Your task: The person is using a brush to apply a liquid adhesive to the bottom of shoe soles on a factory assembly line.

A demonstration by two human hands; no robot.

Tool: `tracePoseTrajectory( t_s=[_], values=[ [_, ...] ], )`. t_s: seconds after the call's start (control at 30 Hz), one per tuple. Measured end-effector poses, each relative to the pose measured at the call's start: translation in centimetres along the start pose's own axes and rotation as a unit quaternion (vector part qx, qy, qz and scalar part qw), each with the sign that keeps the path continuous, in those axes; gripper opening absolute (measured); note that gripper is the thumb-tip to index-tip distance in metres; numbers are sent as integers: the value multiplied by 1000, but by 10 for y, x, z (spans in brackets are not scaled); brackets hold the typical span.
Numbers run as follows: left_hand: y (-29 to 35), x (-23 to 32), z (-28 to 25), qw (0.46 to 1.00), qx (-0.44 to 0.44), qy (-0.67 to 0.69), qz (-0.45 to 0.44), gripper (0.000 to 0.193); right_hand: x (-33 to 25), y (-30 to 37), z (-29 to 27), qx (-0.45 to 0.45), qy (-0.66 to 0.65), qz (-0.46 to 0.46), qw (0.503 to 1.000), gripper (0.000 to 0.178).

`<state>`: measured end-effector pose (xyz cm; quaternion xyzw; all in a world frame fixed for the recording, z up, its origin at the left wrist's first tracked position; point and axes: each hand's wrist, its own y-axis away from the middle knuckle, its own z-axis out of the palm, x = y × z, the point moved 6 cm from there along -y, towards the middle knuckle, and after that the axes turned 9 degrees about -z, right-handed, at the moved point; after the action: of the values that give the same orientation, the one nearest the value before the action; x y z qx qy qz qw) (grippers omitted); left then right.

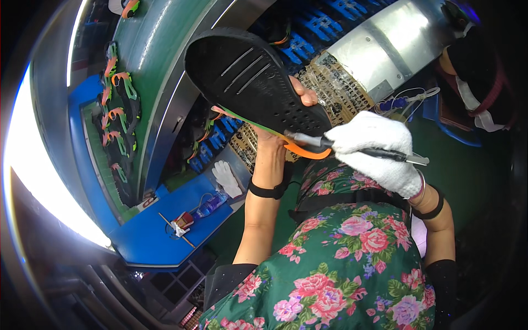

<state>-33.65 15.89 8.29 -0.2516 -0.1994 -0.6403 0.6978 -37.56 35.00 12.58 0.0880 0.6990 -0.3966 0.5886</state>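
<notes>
My bare left hand [303, 92] is wrapped round a black shoe [242, 71], with fingertips showing at its far side. Its broad black face carries three slots and rows of small holes. An orange and green strip [308, 150] runs along its near edge. In a white glove, my right hand [371, 140] grips a slim brush-like tool [311, 141] with a grey shaft. The tool's dark tip meets the shoe's edge beside the strip. A second black and silver tool [390, 156] lies across the gloved fingers; its kind is unclear.
Several black, orange and green shoe pieces [115, 115] lie on the green belt at left. A blue shelf [159, 236] holds a bottle [212, 204] and a white glove [226, 179]. Taped cardboard [335, 82] and a metal cover [379, 41] stand beyond my hands; cables hang at right.
</notes>
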Motion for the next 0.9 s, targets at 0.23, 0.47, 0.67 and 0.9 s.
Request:
tracePoseTrajectory(
  t_s=[0.23, 0.47, 0.67, 0.9],
  values=[
    [-6, 2, 2, 999, -34, 11, -30, 48, -5, -4, 1, -48, 36, -32, 998, 23],
    [-11, 5, 2, 999, -33, 17, -18, 48, -8, -6, -1, -54, 24, -40, 997, 23],
    [-17, 0, -1, 1000, 0, 10, -25, 63, -20, -2, -1, -63, 111, -93, 987, 26],
    [-8, -7, -13, 994, 89, 50, -31, 86, -24, -10, 8, -14, 89, -135, 987, 22]
  ],
)
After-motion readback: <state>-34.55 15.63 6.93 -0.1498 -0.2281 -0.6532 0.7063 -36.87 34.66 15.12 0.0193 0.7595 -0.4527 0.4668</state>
